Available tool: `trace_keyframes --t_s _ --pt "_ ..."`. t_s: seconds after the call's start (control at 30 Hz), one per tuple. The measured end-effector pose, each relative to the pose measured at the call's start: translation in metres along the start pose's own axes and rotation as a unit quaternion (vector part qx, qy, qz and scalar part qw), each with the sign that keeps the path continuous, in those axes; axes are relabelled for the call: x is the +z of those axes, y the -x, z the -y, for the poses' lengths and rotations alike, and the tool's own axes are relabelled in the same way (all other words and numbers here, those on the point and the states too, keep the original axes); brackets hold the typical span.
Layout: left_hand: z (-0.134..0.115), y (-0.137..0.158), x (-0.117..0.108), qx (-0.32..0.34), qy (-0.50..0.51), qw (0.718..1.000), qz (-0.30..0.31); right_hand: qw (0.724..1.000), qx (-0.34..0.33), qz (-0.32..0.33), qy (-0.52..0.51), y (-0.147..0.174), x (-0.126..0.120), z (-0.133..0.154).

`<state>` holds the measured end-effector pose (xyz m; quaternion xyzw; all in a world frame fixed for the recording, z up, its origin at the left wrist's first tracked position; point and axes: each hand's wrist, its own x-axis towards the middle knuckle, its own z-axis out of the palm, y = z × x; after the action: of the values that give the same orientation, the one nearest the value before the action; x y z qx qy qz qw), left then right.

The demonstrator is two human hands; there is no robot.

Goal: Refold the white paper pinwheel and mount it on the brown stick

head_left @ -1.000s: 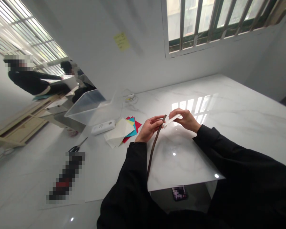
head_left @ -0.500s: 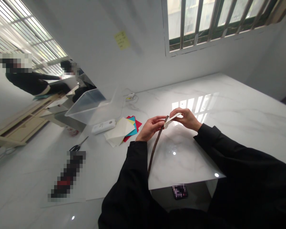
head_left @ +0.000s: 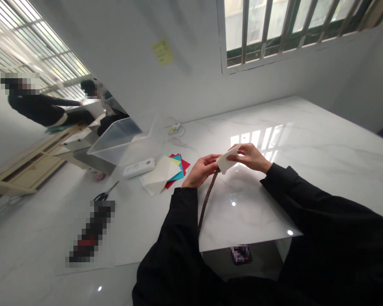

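Note:
A thin brown stick (head_left: pixel 207 197) slants up from the table's front edge, its upper end covered by a small cream piece of paper (head_left: pixel 226 161). My left hand (head_left: pixel 201 170) is closed around the top of the stick, fingers at the paper's left edge. From the right, my right hand (head_left: pixel 250 156) pinches the paper, with fingers over its front and behind it. Both hands are above the white marbled table (head_left: pixel 261 208). Left of them lies a fanned pile of coloured paper (head_left: pixel 162 173) in cream, yellow, blue and red.
A white oblong device (head_left: pixel 139 168) lies beside the paper pile, near a clear plastic bin (head_left: pixel 121 146). Scissors (head_left: pixel 104 195) and a blurred dark object (head_left: pixel 91 233) are further left. A cable (head_left: pixel 176 128) sits by the wall. Two people are in the background.
The cream paper has turned from nearly edge-on to showing its broad face, and now covers the stick's upper end. My right hand has shifted slightly; my left hand stays about where it was.

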<state>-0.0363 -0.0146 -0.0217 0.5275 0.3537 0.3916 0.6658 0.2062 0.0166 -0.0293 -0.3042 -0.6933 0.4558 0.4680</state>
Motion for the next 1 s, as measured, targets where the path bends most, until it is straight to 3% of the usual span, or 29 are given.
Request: trace_keyframes --t_s 0.17,0.3,0.57,0.73,1.0 --pt "0.006 -0.002 -0.001 0.008 0.004 1.000 0.006 0.993 0.086 -0.006 -0.083 0.000 0.004 0.001" --pt "0.007 -0.002 0.001 0.008 0.010 1.000 0.014 0.985 0.100 0.000 -0.138 0.002 0.008 0.004" --pt "0.008 -0.004 0.004 0.003 0.038 0.999 -0.012 0.983 0.105 -0.022 -0.146 0.002 0.010 0.001" --pt "0.011 -0.006 0.008 -0.002 0.054 0.998 -0.024 0.965 0.143 -0.022 -0.221 0.002 0.014 0.006" --pt "0.006 -0.004 0.008 -0.039 0.037 0.998 -0.042 0.949 0.159 -0.085 -0.259 -0.004 0.001 0.000"
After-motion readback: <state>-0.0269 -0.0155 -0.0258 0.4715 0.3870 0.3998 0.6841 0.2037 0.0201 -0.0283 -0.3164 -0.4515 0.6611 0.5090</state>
